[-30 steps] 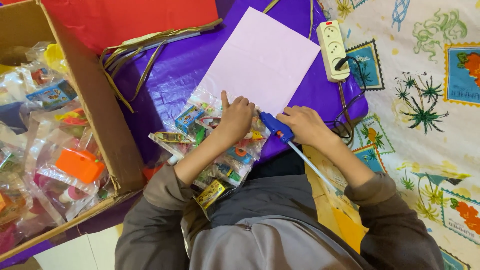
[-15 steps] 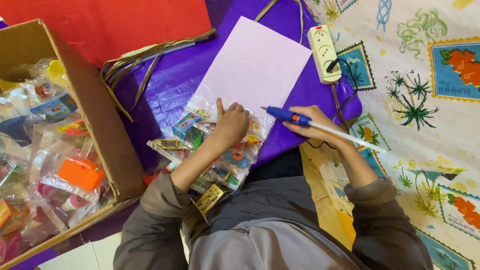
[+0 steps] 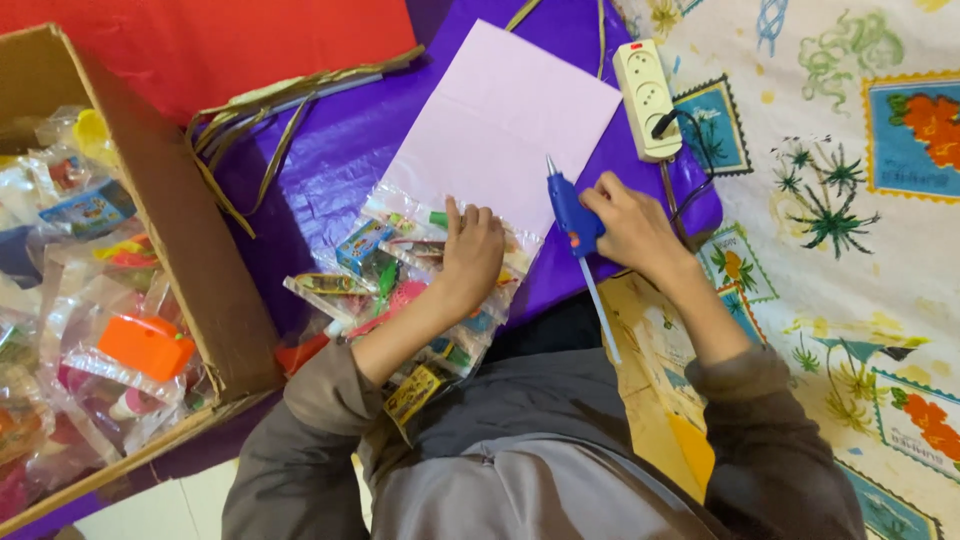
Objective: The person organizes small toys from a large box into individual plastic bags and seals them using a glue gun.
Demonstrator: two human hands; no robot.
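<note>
We see the left hand pressed flat, fingers spread and not gripping, on a crinkly clear plastic packet stuffed w/ small bright toys; the packet lies on the near edge of a smooth pale-pink paper sheet. The right hand is closed around a blue glue gun, nozzle pointing far toward the pink sheet's right edge, w/ a thin translucent glue stick poking out the back toward us. The gun sits just right of the packet, close to the left hand but not touching it. Under it all is shiny purple wrapping, wrinkled, w/ a red sheet beyond it. Far right of the pink sheet lies a cream plastic power strip, a dark cable plugged in & running near the right wrist. At left an open brown cardboard box holds more clear bags of toys; its wall stands btw those & the packet. A patterned cloth covers the right side. Gray-brown sleeves fill the near edge.
</note>
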